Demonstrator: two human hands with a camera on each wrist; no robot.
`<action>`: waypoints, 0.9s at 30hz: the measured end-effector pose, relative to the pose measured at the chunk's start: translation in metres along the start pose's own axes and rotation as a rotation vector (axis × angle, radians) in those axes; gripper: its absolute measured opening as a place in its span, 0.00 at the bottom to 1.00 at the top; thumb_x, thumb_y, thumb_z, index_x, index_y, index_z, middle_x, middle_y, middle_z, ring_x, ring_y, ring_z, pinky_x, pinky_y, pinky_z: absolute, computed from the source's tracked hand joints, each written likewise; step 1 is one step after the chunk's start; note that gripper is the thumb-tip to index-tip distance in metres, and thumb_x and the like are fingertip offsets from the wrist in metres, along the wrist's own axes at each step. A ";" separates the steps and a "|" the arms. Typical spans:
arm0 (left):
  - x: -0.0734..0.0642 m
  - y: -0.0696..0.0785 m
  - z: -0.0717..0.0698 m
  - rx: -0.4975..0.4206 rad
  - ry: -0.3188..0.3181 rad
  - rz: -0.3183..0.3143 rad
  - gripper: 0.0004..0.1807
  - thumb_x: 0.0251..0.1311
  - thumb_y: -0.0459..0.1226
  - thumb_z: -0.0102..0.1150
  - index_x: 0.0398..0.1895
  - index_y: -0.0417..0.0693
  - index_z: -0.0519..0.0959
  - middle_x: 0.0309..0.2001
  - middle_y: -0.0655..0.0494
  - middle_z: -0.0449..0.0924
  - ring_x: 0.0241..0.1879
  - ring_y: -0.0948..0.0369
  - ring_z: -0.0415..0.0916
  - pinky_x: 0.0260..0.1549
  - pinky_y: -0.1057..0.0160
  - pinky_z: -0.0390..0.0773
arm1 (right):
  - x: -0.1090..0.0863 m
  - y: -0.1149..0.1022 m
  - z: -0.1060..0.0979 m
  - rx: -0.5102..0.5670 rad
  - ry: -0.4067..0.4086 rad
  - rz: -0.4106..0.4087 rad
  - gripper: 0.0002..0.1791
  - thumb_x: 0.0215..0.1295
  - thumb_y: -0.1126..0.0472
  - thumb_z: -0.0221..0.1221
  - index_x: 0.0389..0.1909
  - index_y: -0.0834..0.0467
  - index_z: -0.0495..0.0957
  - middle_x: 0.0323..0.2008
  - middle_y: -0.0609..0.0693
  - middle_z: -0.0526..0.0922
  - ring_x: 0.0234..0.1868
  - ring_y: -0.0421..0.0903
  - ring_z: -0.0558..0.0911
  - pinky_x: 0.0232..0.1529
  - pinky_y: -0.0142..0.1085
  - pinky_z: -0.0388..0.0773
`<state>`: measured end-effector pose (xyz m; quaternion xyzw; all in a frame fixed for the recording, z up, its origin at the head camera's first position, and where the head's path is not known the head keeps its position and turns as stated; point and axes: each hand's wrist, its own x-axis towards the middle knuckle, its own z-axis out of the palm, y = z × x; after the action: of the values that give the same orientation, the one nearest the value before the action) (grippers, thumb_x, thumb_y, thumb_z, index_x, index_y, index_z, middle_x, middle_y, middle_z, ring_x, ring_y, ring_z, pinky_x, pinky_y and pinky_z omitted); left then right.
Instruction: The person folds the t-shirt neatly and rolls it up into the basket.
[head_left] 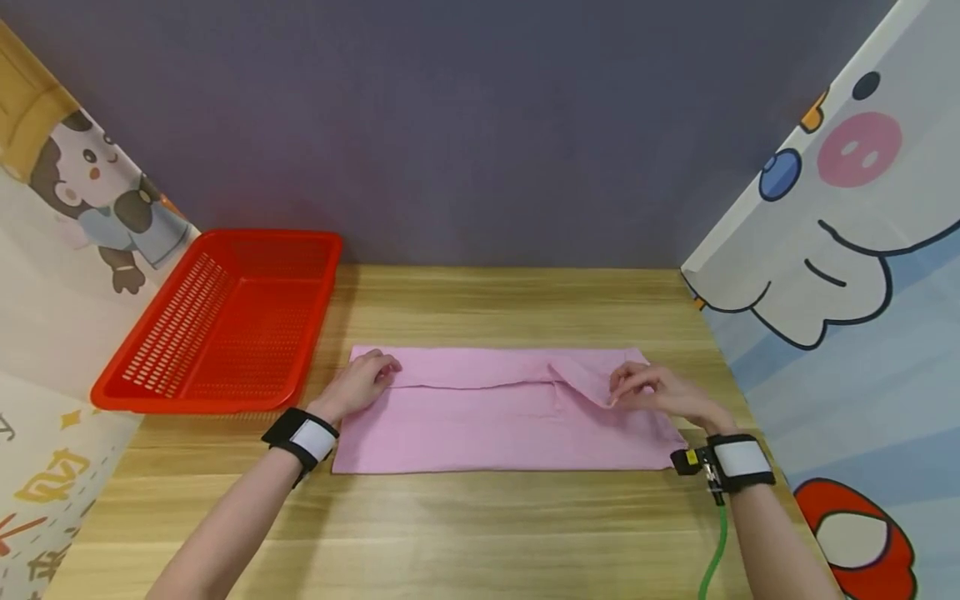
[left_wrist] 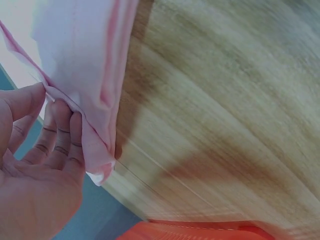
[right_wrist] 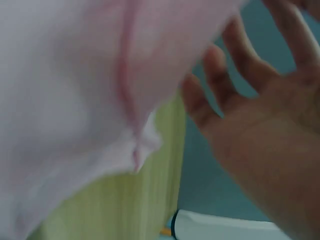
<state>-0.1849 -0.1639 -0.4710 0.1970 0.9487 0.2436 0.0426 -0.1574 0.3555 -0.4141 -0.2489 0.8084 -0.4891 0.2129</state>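
A pink cloth, folded into a long flat rectangle, lies on the wooden table with a narrow strip turned over along its far side. At the strip's left end is my left hand; the left wrist view shows its thumb and fingertips pinching the folded edge. My right hand pinches the strip's edge near the right end, where a flap is lifted and slanted toward me. In the right wrist view the pink cloth is blurred, and the thumb's contact is out of sight.
A red plastic basket with perforated sides stands left of the cloth, close to my left hand. A grey wall rises behind the wooden table. Cartoon-printed panels flank both sides. A green cable trails from the right wrist camera.
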 end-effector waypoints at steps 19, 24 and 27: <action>0.000 -0.001 0.002 -0.084 0.013 0.204 0.10 0.64 0.28 0.60 0.47 0.39 0.83 0.50 0.43 0.83 0.56 0.45 0.78 0.61 0.43 0.75 | 0.006 0.037 0.005 -0.412 0.466 0.413 0.23 0.70 0.62 0.55 0.62 0.69 0.73 0.43 0.67 0.83 0.40 0.55 0.82 0.34 0.34 0.75; -0.001 0.004 0.004 -0.202 0.003 0.207 0.13 0.63 0.27 0.62 0.50 0.36 0.82 0.56 0.39 0.81 0.63 0.41 0.74 0.66 0.40 0.68 | 0.020 0.037 0.016 -0.518 0.512 0.485 0.27 0.69 0.59 0.53 0.63 0.71 0.69 0.39 0.67 0.82 0.30 0.53 0.79 0.29 0.41 0.73; -0.001 0.009 0.008 -0.245 0.013 0.218 0.14 0.62 0.27 0.62 0.51 0.35 0.81 0.57 0.38 0.80 0.66 0.38 0.70 0.68 0.37 0.65 | 0.024 0.035 0.018 -0.527 0.519 0.569 0.32 0.69 0.55 0.51 0.67 0.72 0.63 0.51 0.75 0.77 0.42 0.64 0.82 0.38 0.52 0.77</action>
<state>-0.1793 -0.1535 -0.4733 0.2904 0.8853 0.3618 0.0336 -0.1729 0.3426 -0.4560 0.0679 0.9678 -0.2351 0.0587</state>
